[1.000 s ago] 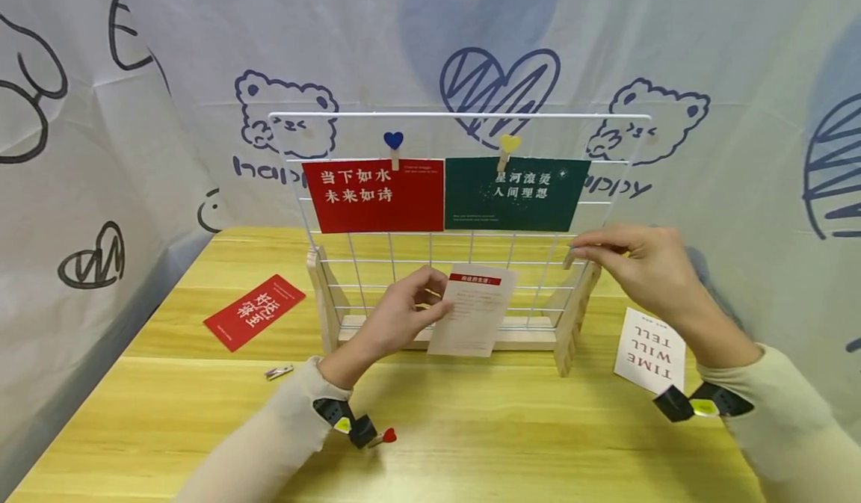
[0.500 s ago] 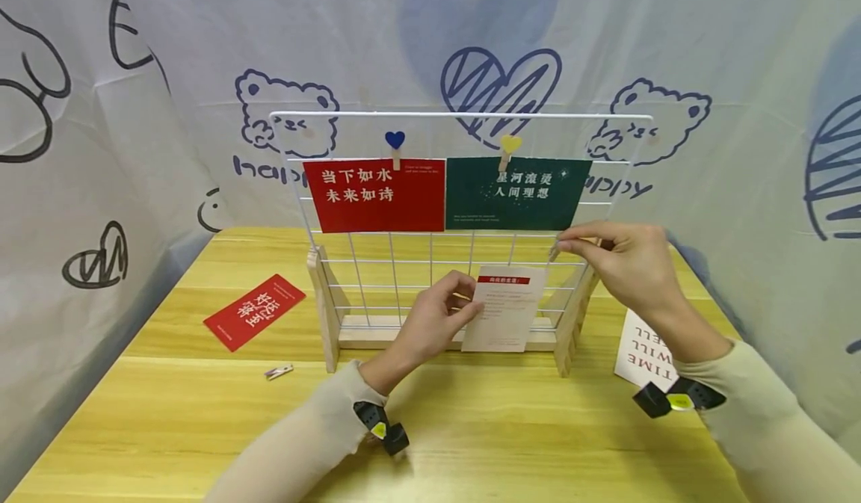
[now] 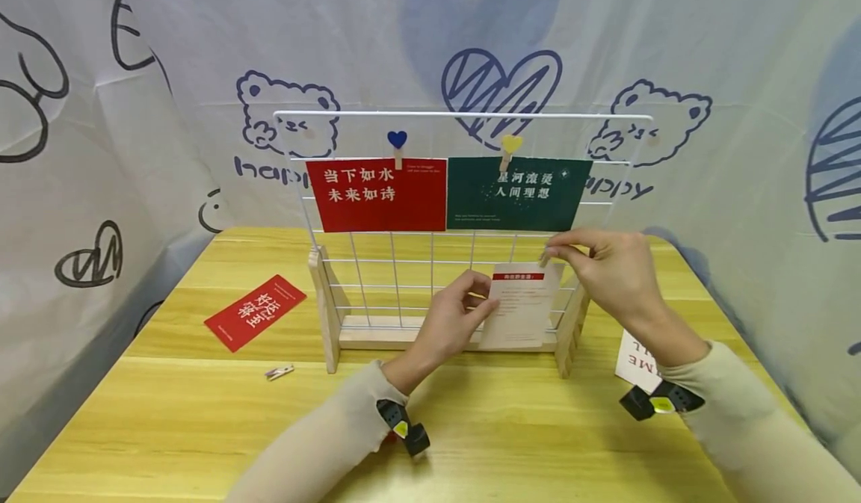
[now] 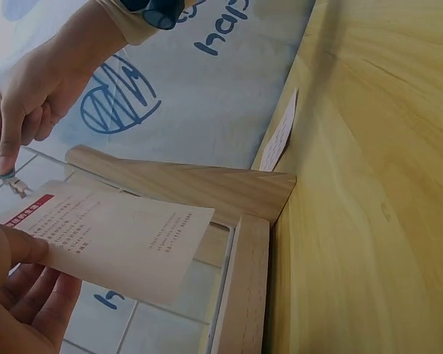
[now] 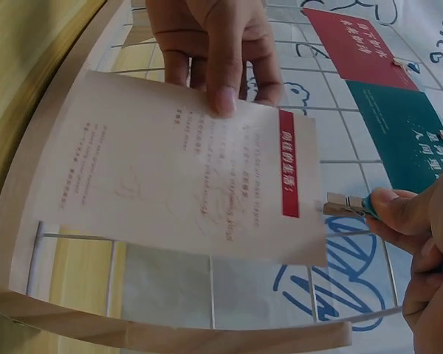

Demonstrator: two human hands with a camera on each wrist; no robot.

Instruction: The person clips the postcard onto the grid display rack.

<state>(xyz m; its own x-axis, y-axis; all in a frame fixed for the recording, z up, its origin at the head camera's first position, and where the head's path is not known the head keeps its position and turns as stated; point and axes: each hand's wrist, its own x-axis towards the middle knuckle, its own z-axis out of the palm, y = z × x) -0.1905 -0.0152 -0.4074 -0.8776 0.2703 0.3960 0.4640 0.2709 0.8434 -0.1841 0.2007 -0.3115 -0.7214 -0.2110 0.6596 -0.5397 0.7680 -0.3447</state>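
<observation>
My left hand (image 3: 457,314) pinches the left edge of a pale card (image 3: 521,312) with a red heading strip, thumb in front and fingers behind. The card stands upright before the lower right part of a white wire grid rack (image 3: 430,261). Thumb and fingertips of my right hand (image 3: 608,271) pinch a small wooden clothespin (image 5: 343,204) by its teal end. In the right wrist view the clip's wooden tip points at the card's top edge. Above, a red card (image 3: 377,211) hangs under a blue heart clip (image 3: 397,141), and a green card (image 3: 514,208) under a yellow heart clip (image 3: 511,145).
Wooden feet (image 3: 324,309) hold the rack on the wooden table (image 3: 168,428). At left lie a red card (image 3: 255,313) and a small clip (image 3: 279,372). A white lettered card (image 3: 637,361) lies at right, partly behind my right forearm. A printed cloth (image 3: 377,54) hangs behind.
My left hand has moved right with the pale card, bringing it to the rack's right part. My right hand has shifted left with the clothespin, to the card's top edge.
</observation>
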